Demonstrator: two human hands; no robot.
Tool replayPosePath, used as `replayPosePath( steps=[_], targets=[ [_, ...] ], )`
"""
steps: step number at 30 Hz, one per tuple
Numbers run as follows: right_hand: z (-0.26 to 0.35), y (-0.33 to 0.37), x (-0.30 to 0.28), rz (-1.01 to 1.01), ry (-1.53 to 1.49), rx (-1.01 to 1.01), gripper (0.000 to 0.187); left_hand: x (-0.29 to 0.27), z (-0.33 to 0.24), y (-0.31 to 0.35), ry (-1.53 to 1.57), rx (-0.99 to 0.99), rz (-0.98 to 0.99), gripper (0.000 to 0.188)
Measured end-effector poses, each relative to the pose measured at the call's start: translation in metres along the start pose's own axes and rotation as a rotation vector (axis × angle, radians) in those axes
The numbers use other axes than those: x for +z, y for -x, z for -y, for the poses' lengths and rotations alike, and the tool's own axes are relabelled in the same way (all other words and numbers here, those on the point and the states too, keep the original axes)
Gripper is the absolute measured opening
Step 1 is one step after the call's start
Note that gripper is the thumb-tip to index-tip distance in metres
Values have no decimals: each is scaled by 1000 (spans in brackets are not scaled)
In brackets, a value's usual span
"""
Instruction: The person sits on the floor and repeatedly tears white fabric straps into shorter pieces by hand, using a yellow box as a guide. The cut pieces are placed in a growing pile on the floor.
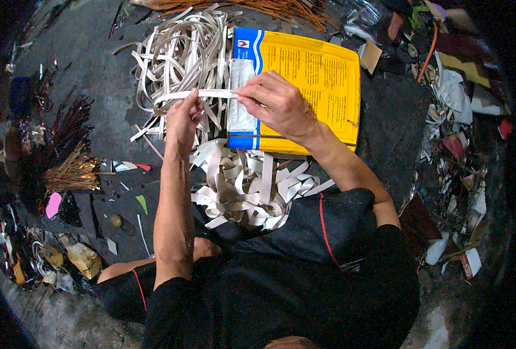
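Note:
A narrow off-white strip [214, 93] is stretched level between my two hands. My left hand [183, 113] pinches its left part between thumb and fingers. The fingertips of my right hand [281, 104] are closed on its right end, above a flat yellow and blue panel [310, 75]. On the panel's left part lies a whitish rectangular patch [242, 110], partly behind the strip. Beyond my left hand sits a tangled heap of long pale strips [182, 52]. A second pile of wider, shorter white strips [252, 186] lies close to my lap.
Copper-coloured bristles or wires [75, 174] lie at the left, with more orange strands [258, 7] at the far edge. Mixed scraps of plastic and paper [456, 93] litter the right side. A pink scrap [53, 205] and a crumpled tan piece [84, 259] are at the lower left.

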State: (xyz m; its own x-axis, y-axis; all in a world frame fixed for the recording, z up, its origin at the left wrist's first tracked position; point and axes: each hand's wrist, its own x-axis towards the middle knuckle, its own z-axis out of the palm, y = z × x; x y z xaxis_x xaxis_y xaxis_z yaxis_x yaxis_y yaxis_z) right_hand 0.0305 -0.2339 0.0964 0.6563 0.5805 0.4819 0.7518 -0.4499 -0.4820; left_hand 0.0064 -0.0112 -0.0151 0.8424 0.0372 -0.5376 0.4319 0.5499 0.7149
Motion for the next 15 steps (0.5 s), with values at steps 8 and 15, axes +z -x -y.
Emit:
replayPosePath(
  steps=[8,15],
  targets=[
    [3,1,-1,-5,8,8,12,76,-11,64,-157,161,-10,24],
    [-2,3,-4,-3,12,-21,15,66,-15,53,-35,51,13,19]
  ],
)
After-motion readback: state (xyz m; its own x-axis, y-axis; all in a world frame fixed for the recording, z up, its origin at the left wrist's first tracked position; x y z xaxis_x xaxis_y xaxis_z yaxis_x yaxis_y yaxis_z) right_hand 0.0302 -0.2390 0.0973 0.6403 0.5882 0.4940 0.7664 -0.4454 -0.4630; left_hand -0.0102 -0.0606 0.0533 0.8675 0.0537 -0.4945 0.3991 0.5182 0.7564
